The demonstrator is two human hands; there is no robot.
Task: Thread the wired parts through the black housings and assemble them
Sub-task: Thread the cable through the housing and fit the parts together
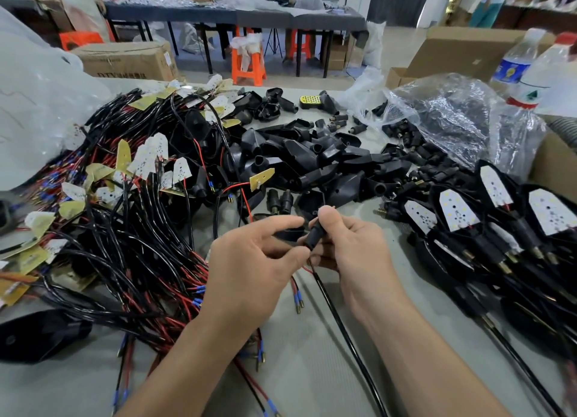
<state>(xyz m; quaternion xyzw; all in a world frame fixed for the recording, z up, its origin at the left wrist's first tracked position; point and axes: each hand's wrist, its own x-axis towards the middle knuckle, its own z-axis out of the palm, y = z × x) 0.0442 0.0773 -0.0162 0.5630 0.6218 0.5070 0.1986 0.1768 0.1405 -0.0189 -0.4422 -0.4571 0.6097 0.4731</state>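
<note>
My right hand (349, 245) grips a small black stem part (316, 235) between thumb and fingers, above the table's middle. A black sheathed cable (340, 320) runs from its lower end toward me. My left hand (253, 260) meets it from the left, thumb and forefinger pinching at the lower end of the stem where the cable enters. Red wire ends with blue sleeves (296, 295) hang below my hands. A heap of loose black housings (315, 160) lies behind my hands. Wired LED boards (146, 157) sit tangled on the left.
Assembled units with white LED boards (452, 210) lie in a row at the right. A clear plastic bag of black parts (449, 117) and two water bottles (527, 67) stand at the back right. A cardboard box edge (555, 163) is at far right.
</note>
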